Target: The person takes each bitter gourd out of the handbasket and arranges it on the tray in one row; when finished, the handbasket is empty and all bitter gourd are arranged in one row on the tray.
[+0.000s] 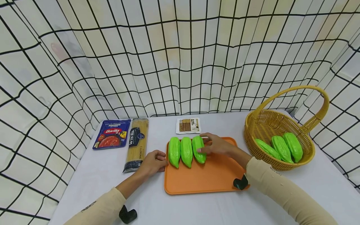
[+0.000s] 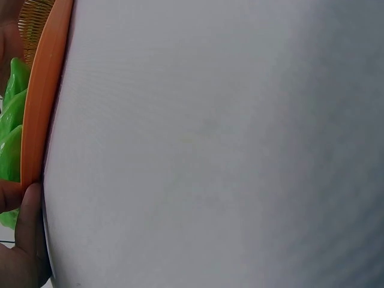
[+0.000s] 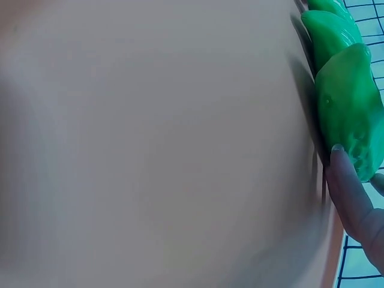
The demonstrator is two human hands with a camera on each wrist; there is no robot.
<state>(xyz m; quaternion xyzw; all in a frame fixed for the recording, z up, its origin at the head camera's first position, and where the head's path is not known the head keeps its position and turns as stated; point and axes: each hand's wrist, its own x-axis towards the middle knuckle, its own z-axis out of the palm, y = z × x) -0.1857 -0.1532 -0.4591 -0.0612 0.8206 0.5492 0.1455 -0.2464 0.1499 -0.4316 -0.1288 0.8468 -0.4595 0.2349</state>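
On the orange tray (image 1: 208, 179), three glossy green bitter melons lie side by side, their pointed ends toward me. My right hand (image 1: 215, 144) grips the rightmost bitter melon (image 1: 199, 150), thumb on its near right side and fingers at its far end. In the right wrist view a fingertip (image 3: 345, 174) touches that melon's bumpy end. The middle melon (image 1: 186, 152) and left melon (image 1: 174, 152) lie beside it, untouched. At the tray's left rim, my left hand (image 1: 153, 163) pinches the edge; the left wrist view shows its thumb and a finger against the orange rim (image 2: 42, 102).
A wicker basket (image 1: 250, 137) with a tall handle stands right, holding several green melons. Left of the tray lie a spaghetti pack (image 1: 137, 145) and a blue Barilla sauce pouch (image 1: 112, 134). Behind the tray sits a small flat packet (image 1: 188, 125). Black-gridded netting surrounds the table.
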